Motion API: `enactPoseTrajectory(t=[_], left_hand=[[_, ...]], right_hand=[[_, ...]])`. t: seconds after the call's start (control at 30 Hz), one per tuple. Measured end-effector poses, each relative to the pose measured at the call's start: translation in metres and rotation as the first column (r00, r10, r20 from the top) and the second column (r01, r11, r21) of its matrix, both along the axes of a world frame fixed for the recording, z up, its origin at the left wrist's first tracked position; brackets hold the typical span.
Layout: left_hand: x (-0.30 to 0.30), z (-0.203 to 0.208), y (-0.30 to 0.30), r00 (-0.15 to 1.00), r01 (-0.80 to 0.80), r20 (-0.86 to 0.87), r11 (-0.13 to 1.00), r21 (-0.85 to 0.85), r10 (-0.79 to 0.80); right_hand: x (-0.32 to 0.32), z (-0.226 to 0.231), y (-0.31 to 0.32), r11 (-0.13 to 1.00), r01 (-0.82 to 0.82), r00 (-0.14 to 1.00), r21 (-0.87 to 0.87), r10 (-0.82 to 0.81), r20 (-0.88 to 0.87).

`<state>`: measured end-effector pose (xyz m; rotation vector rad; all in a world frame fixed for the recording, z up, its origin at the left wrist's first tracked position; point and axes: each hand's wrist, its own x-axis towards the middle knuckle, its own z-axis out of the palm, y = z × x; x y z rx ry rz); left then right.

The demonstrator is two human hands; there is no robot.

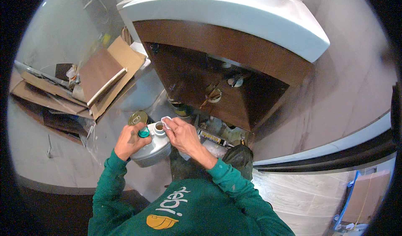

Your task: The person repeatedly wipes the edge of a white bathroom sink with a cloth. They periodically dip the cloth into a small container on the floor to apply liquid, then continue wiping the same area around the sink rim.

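Note:
A white plastic bottle (155, 141) stands in front of me with its round neck uncovered and a brownish inside showing. My left hand (132, 141) is closed around a green screw cap (144, 132), just left of the neck. Pinched in my right hand (185, 138) is a crumpled white wipe or piece of paper (166, 121), held against or right beside the neck's rim. A round tin with a gold-coloured lid (138, 118) sits just beyond my left hand.
Ahead is a dark brown vanity cabinet (217, 37) with an open front, under a white washbasin (234, 16). Cardboard and brown boards (100, 74) are piled at the left. A sealant cartridge (212, 137) lies among clutter near the cabinet's foot. A dark curtain-like edge (326, 160) runs along the right.

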<state>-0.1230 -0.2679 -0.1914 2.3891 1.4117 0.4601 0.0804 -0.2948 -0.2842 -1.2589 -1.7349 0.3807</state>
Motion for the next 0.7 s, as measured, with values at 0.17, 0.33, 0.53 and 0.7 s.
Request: enactPoseTrajectory(t=[0.17, 0.33, 0.53, 0.7], left_hand=[[0.013, 0.018, 0.001, 0.992, 0.019, -0.121, 0.996, -0.090, -0.029], [0.029, 0.037, -0.001, 0.974, 0.038, -0.220, 0.995, -0.089, -0.057], [0.050, 0.053, -0.005, 0.930, 0.141, -0.340, 0.990, -0.021, -0.140], [0.062, 0.058, 0.004, 0.851, 0.184, -0.480, 0.977, -0.111, -0.215]], right_hand=[[0.006, 0.002, -0.008, 0.985, 0.013, 1.000, 0.172, -0.014, 0.004], [0.002, -0.009, -0.015, 0.980, -0.043, 0.998, 0.196, 0.034, 0.047], [-0.002, -0.022, -0.016, 0.983, -0.066, 0.992, 0.169, 0.084, -0.098], [-0.010, -0.029, -0.016, 0.991, -0.128, 0.991, -0.030, 0.127, -0.040]])
